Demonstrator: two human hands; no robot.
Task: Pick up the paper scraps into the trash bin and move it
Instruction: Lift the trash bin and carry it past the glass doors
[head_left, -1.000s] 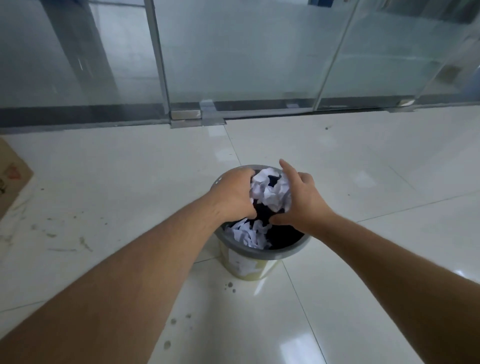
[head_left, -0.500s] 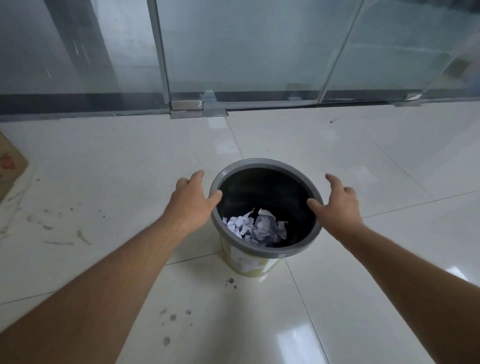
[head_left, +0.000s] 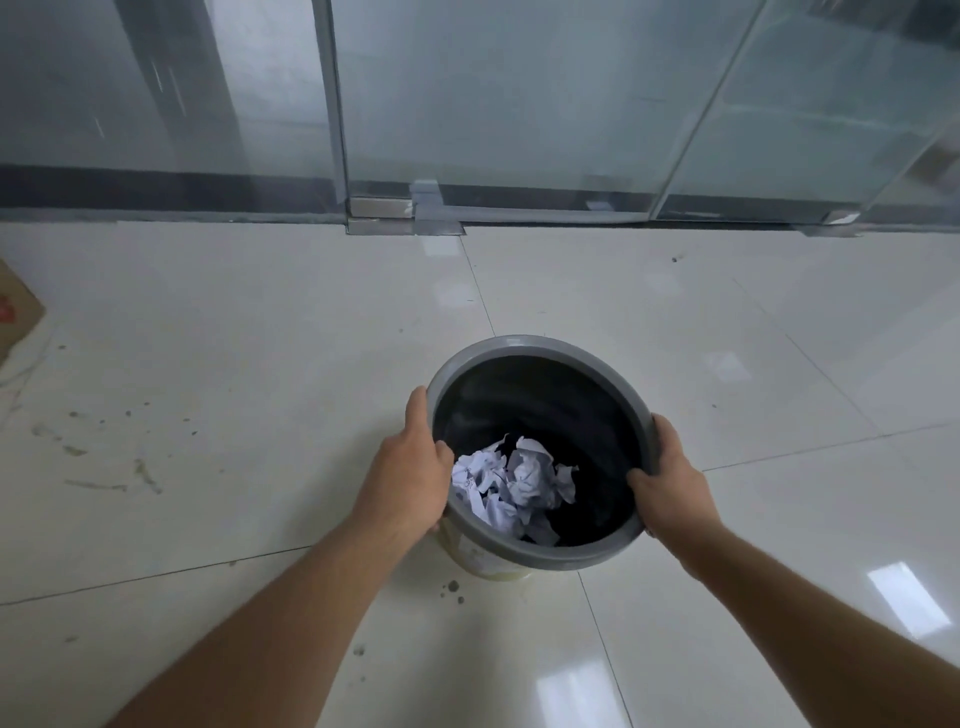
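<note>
The trash bin (head_left: 540, 556) looks like plastic, with a matt grey rim, a black inside and a pale yellowish wall. The paper scraps (head_left: 514, 486) in it are white and crumpled. The floor (head_left: 260, 364) is glossy pale tile, smudged in places, below smooth glass panels (head_left: 519, 93) in metal frames.

The floor (head_left: 260, 338) consists of glossy off-white tiles with thin dark joints. The trash bin (head_left: 540, 558) stands on it, straddling a tile joint. A cardboard piece (head_left: 15, 312) lies at the left edge. Dark specks and smudges mark the tiles at left and just beside the bin's base.
</note>
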